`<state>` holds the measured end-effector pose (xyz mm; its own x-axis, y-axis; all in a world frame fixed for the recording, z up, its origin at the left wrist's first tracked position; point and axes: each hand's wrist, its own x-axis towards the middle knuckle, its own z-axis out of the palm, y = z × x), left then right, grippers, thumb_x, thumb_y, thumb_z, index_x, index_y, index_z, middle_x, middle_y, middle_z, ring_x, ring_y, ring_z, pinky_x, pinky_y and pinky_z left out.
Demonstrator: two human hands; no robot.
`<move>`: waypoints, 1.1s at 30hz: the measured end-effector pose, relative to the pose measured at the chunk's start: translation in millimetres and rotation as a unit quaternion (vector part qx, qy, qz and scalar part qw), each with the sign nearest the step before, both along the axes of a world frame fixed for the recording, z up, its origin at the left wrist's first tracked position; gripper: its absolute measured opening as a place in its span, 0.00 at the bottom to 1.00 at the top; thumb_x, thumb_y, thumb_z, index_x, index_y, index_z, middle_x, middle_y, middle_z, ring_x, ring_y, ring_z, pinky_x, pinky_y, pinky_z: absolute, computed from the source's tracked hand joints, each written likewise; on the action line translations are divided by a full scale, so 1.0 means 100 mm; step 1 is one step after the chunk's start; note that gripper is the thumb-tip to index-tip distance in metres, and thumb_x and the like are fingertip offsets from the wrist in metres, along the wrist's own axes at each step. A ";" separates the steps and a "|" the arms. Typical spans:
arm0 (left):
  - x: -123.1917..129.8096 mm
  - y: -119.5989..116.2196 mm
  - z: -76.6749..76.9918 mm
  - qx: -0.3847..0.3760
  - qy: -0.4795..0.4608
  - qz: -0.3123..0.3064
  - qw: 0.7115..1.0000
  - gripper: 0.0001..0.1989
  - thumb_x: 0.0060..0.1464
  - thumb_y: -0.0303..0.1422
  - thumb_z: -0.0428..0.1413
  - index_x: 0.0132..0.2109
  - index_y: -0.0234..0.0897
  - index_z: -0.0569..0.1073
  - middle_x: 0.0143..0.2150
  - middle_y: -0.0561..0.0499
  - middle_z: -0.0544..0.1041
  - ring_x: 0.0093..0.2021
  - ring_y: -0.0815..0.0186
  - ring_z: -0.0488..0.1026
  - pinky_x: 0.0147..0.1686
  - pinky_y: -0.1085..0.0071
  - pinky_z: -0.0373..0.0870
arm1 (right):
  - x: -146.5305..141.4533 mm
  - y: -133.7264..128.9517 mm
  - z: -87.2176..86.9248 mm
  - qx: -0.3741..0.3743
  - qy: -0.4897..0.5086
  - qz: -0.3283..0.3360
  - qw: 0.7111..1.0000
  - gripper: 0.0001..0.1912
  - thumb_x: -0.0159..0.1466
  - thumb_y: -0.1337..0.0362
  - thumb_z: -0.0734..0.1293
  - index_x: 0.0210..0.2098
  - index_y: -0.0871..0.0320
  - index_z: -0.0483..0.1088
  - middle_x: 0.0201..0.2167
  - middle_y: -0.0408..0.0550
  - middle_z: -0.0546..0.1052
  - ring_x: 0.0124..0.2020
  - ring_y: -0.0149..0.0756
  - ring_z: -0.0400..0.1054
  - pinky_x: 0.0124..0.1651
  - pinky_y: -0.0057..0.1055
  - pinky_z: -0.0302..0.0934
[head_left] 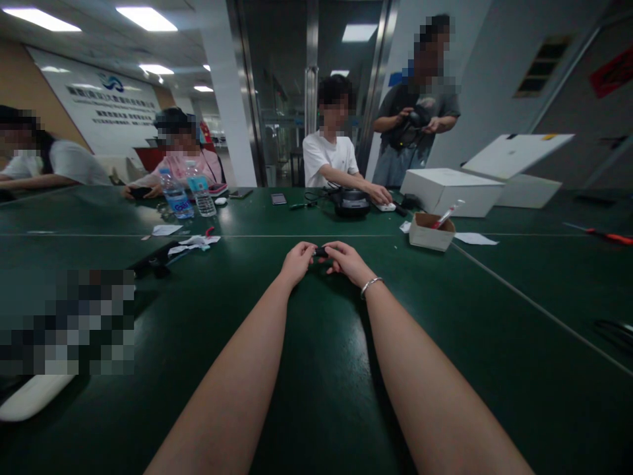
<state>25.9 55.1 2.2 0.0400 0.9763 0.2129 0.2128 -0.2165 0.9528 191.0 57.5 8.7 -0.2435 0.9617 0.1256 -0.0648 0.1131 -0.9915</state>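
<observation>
Both my arms reach forward over the dark green table (316, 369). Between my hands is a small black cylindrical object (321, 252), too small to name more exactly. My left hand (298, 261) pinches its left end, fingers closed. On its other end the thumb and forefinger of my right hand (349, 261) are closed, while the lower fingers curl beneath. A silver bracelet (370, 286) circles my right wrist. The hands are just above or on the tabletop; which of the two I cannot tell.
Two water bottles (200, 189) and scraps of white paper (194, 245) are to the left. A small cardboard box (432, 232) and white boxes (448, 191) stand at the right, with a red screwdriver (610, 235) farther out. Across the table, a seated person (331, 158) handles devices.
</observation>
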 end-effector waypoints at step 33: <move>0.01 -0.03 0.05 0.043 -0.046 -0.002 0.998 0.09 0.47 0.30 0.60 0.39 0.34 0.74 0.32 0.49 0.76 0.33 0.67 0.72 0.35 0.70 0.67 | 0.00 -0.02 0.03 -0.006 -0.005 -0.010 1.000 0.13 0.67 0.58 0.64 0.30 0.61 0.66 0.16 0.43 0.74 0.11 0.21 0.55 0.22 0.23 0.67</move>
